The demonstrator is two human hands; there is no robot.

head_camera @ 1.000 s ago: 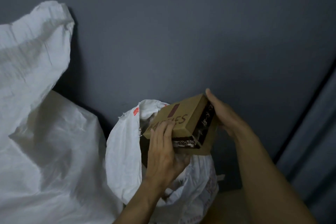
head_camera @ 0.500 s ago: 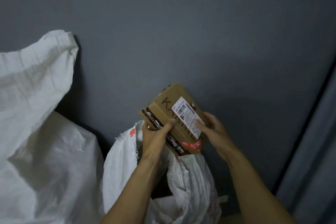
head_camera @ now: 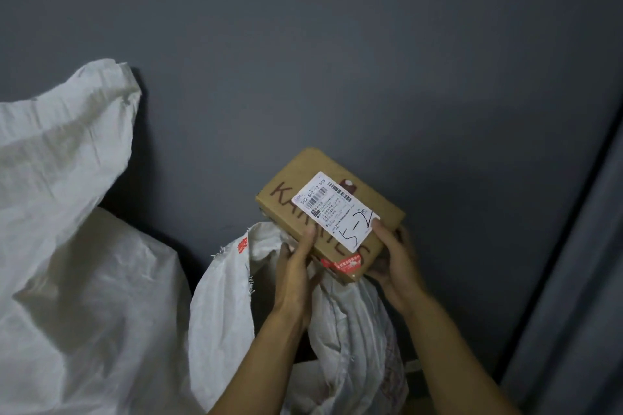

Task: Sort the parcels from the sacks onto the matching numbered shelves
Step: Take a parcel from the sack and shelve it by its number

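A brown cardboard parcel (head_camera: 303, 178) is held up over the open mouth of a white woven sack (head_camera: 222, 307). Its top face points at me and carries a white shipping label (head_camera: 337, 209) with barcodes and a handwritten "5-2". My left hand (head_camera: 296, 266) grips the parcel's near left edge, thumb on top. My right hand (head_camera: 397, 263) holds the near right corner, thumb on the label's edge. A red sticker sits on the near side of the box.
A large white sack (head_camera: 67, 280) bulges at the left, its loose top (head_camera: 67, 131) flopping up against the dark grey wall (head_camera: 337, 44). A grey curtain or panel (head_camera: 580, 280) runs down the right side. No shelves are in view.
The parcel came up out of the sack and was turned so its labelled face now points at me. Both hands shifted their grip to its near edges.
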